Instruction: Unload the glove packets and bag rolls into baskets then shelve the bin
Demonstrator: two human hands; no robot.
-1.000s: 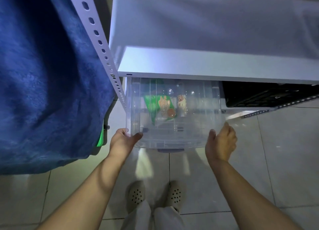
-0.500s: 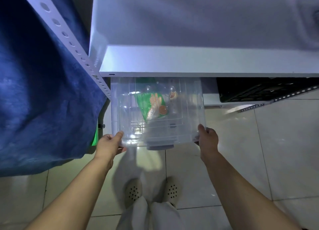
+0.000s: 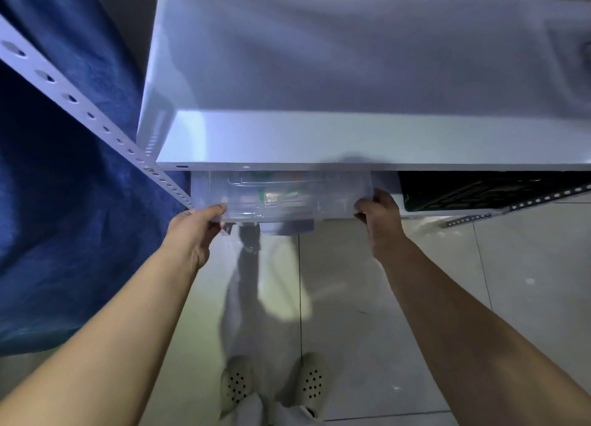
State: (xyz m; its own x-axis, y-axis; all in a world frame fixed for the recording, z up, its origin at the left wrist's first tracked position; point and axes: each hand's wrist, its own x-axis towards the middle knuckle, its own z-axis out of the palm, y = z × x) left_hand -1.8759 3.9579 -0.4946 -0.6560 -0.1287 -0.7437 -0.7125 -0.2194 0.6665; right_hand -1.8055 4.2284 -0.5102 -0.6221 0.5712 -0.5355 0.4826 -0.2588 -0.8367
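I see the clear bin (image 3: 281, 198) mostly under the white shelf (image 3: 319, 137), only its front strip showing past the shelf's front edge. My left hand (image 3: 195, 230) grips the bin's front left corner, thumb on the rim and fingers curled underneath. My right hand (image 3: 380, 214) grips the front right corner the same way, fingers wrapped over the edge. Through the clear wall I can make out something green inside (image 3: 271, 196), too blurred to name.

The bin's left side sits just beside the perforated white upright (image 3: 96, 121), which slants down to the shelf corner. To the bin's right, on the same lower level, is a black crate (image 3: 479, 192), with a small gap of white between the two. A perforated rail (image 3: 511, 204) runs along the front under the crate.

Blue fabric (image 3: 64, 185) hangs to the left of the upright and fills that side. Below the bin the floor is pale tile (image 3: 415, 297) with dark grout lines, open in front of the shelf. My beige perforated clogs (image 3: 275, 384) stand on the tile, well apart from the shelf's front edge.
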